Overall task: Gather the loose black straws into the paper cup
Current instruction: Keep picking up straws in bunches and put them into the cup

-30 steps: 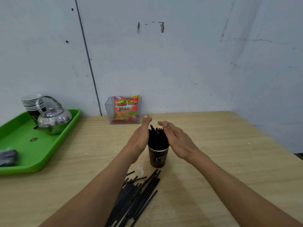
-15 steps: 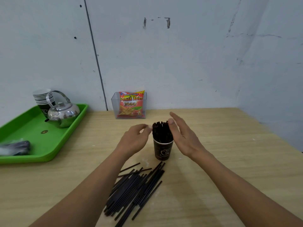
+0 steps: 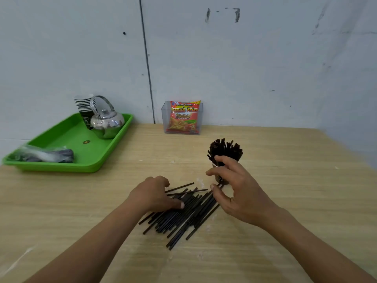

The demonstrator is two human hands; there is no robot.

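Observation:
A dark paper cup (image 3: 221, 181) stands on the wooden table, packed with upright black straws (image 3: 225, 149); most of the cup is hidden behind my right hand. A pile of loose black straws (image 3: 183, 216) lies on the table just in front of it. My left hand (image 3: 155, 195) rests palm down on the pile's left part, fingers curled over the straws. My right hand (image 3: 236, 190) hovers at the pile's right end, in front of the cup, fingers spread and empty.
A green tray (image 3: 67, 160) at the back left holds a steel kettle (image 3: 107, 122), a stack of paper cups (image 3: 83, 105) and a plastic bag (image 3: 43, 156). A clear box with a snack packet (image 3: 183, 118) stands against the wall.
Both hands left the straws in the cup and came down toward me. The left now lies on the loose pile; the right hangs above its right end. The view tilted downward.

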